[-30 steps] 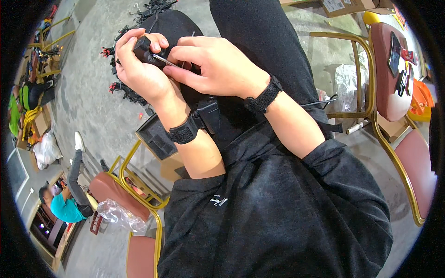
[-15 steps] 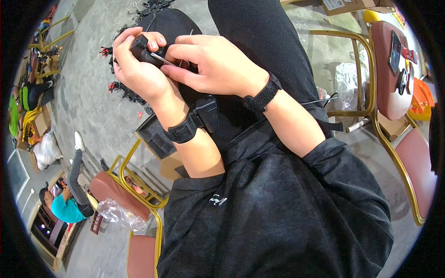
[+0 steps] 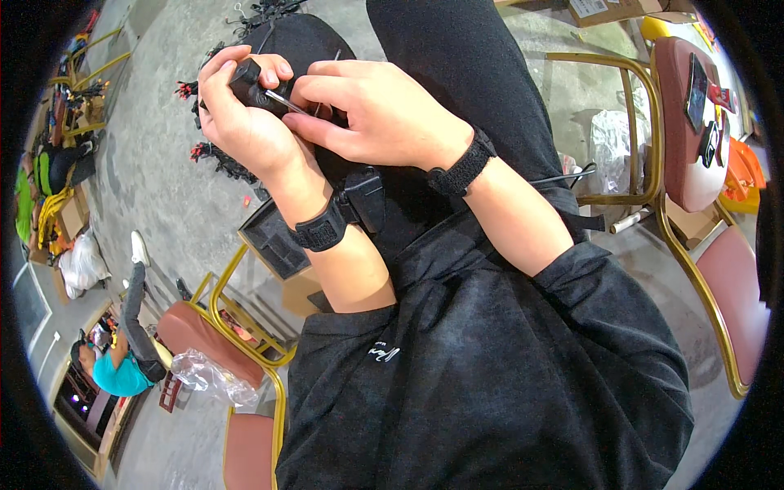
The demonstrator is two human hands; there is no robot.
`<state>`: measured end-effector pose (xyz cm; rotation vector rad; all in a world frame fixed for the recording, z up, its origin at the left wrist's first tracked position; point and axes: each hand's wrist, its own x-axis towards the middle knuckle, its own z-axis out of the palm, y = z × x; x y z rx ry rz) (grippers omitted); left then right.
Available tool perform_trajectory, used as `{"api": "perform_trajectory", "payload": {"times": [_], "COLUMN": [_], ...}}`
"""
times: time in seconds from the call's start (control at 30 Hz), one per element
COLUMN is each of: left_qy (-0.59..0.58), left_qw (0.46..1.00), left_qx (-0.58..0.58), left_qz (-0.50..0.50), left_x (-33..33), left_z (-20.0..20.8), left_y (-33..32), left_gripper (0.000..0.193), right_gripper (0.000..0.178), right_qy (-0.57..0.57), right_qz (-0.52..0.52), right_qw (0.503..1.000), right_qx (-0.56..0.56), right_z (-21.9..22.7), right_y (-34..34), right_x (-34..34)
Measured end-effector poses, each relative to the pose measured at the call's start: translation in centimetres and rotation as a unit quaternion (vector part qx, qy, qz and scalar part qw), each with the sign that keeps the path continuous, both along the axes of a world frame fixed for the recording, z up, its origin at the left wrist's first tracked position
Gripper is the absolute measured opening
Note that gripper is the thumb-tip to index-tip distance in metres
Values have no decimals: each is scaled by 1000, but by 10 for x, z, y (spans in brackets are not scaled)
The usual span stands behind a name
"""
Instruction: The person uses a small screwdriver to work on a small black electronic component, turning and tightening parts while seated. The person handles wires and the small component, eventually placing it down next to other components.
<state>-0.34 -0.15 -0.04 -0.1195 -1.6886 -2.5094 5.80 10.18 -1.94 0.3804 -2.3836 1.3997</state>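
Observation:
My left hand (image 3: 245,122) is closed around a small black block-shaped piece (image 3: 246,80), its fingers curled over the far side. In the fingers of my right hand (image 3: 367,106) is a slim shiny metal tool (image 3: 286,102), its tip resting at or very near the black piece. What kind of tool it is I cannot make out, since my fingers cover its other end. Both hands meet above my black-trousered legs. Black cable bundles with red ends (image 3: 204,153) hang just beyond my left hand.
A maroon chair seat (image 3: 682,139) with a phone (image 3: 695,91) on it stands to the right. Another chair (image 3: 204,339) holds clear plastic wrap (image 3: 214,376) at lower left. A person in a teal shirt (image 3: 122,371) sits farther left. A dark open box (image 3: 278,241) lies below my left wrist.
My hands, the black piece and the metal tool stay nearly where they were, with only a slight shift. The person at far left has moved their arms a little.

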Motion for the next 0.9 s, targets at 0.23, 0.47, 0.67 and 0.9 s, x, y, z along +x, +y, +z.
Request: {"api": "perform_trajectory", "payload": {"times": [0.23,0.47,0.67,0.9], "left_qy": [2,1,-11,0], "left_qw": [1000,1000,999,1000], "left_qx": [1,3,-42,7], "left_qz": [3,4,-12,2], "left_x": [0,1,2,0], "left_z": [1,2,3,2], "left_y": [1,0,0,1], "left_gripper": [20,19,21,19], "right_gripper": [21,21,17,17], "right_qy": [-7,-12,-10,-1], "right_qz": [-1,3,5,6], "right_qw": [1000,1000,1000,1000], "right_qx": [-6,-6,-14,-12], "right_z": [1,0,2,1], "right_y": [-1,-1,0,-1], "right_x": [0,0,0,0]}}
